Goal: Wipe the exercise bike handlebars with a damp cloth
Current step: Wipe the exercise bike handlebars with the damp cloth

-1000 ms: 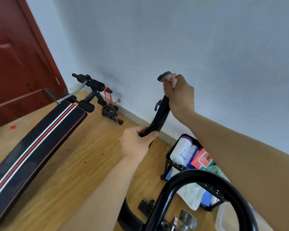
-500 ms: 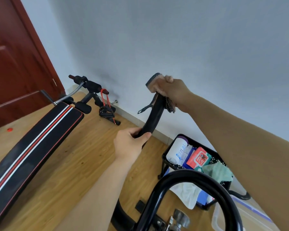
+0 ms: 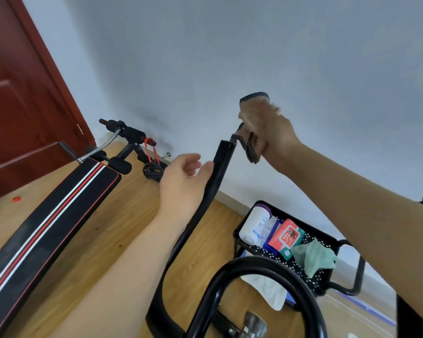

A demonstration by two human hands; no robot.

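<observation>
**Hands at the handlebar: right holding cloth, left loose**

Right hand [image 3: 271, 135]: at 2 o'clock from frame centre. Fingers are curled round a dark, mesh-patterned cloth [image 3: 250, 150] at the upper tip of the handlebar [image 3: 215, 176].

Left hand [image 3: 183, 181]: just off centre at 9 o'clock. Fingers are relaxed and apart, holding nothing. The thumb is just beside the bar; contact cannot be made out.

Handlebar: glossy black tube curving up from 6 o'clock to an end just above centre. A second black loop [image 3: 254, 263] sits at 5 o'clock, cropped by the bottom edge.

Cloth: one band shows above the fist and one tail hangs below it.

Hard to read: fist and cloth are blurred, and the cloth partly covers the bar tip.

Black basket [image 3: 291, 264]: at 4 o'clock, its far side behind the right forearm.

Striped bench [image 3: 47, 223]: at 8 o'clock, cut off at the frame edge.
</observation>
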